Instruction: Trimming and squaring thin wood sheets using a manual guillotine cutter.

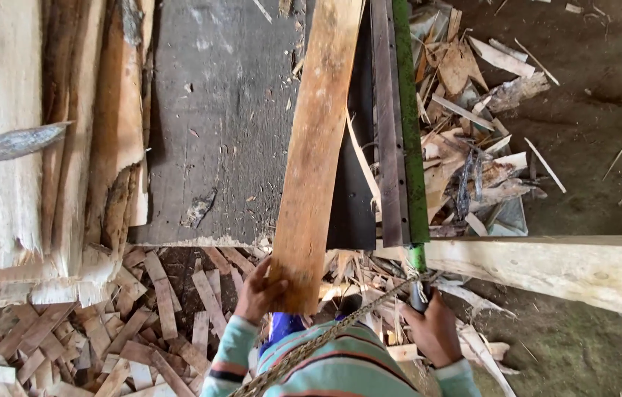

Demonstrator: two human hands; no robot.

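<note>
Left hand (258, 290) grips the near end of a long reddish-brown wooden plank (315, 147) lying lengthwise on the dark grey bench top (215, 125) (end overhanging the edge), right hand (434, 329) closed around a green metal lever (410, 132), above scattered pale wood offcuts (142, 323).

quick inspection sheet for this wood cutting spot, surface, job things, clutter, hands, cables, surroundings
surface: dark grey bench top, dusty, with chips on it
job's things: long wooden plank lying lengthwise on the bench, near end overhanging its edge; green rail beside it
clutter: offcuts on the floor; scrap heap beyond the rail
grippers: left hand grips the plank's near end; right hand closed on a dark handle below the rail
cables: none; a chain runs across the striped sleeves
surroundings: rough slabs on the left, pale beam, dirt floor
</note>
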